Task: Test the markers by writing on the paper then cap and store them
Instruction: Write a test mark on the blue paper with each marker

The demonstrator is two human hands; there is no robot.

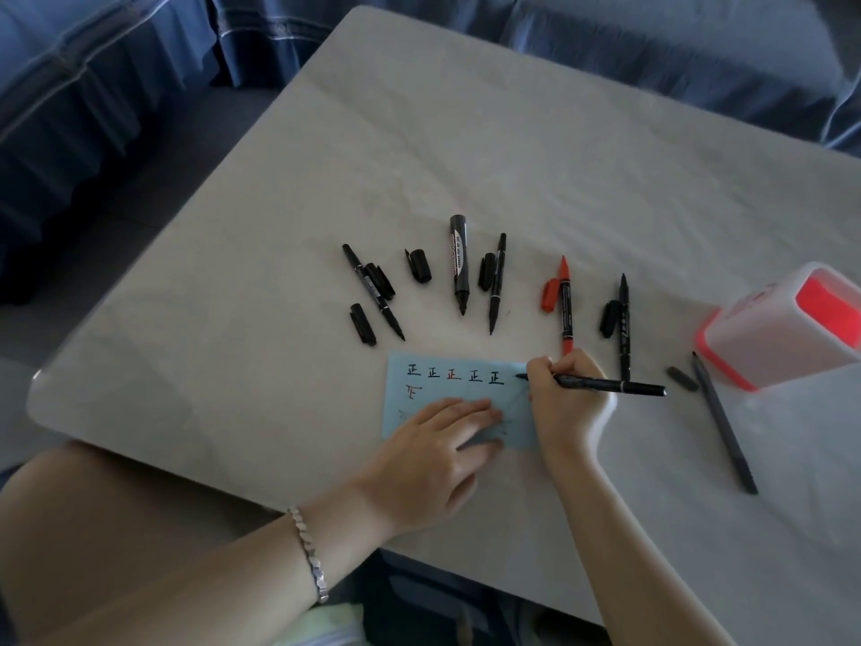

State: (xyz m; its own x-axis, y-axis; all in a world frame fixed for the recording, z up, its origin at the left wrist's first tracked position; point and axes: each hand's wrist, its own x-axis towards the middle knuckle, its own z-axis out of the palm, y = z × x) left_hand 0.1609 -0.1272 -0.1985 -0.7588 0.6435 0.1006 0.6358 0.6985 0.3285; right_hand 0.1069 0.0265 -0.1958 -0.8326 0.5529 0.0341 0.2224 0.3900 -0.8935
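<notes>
Head view: a blue paper (pixel 447 391) was seen at the near edge of the tabletop (pixel 512 156), held flat under the left hand (pixel 433 454), whose fingers were laid out straight and pressed down on its near half. A slim black marker (pixel 605 383) was pinched by the right hand (pixel 566 398), its tip set at the far right corner of the paper, just past a row of written test characters. Beyond the paper, uncapped markers were spread in a fan, among them a thick black marker (pixel 459 263) and a red marker (pixel 565 305) with its red cap (pixel 550 296) touching it. A pink and white container (pixel 782 328) lay on its side at the right, with a grey pen (pixel 724 421) near it.

Testing was judged nearly done, with capping and storing not yet begun. Since the tip sat so close to the paper's edge, a long stroke could be carried off onto the tabletop and ink left there. The paper could be dragged if the pressure of the left hand were eased. The loose black caps looked alike, so they could be mismatched, and the open tips could dry out if capping were delayed.
</notes>
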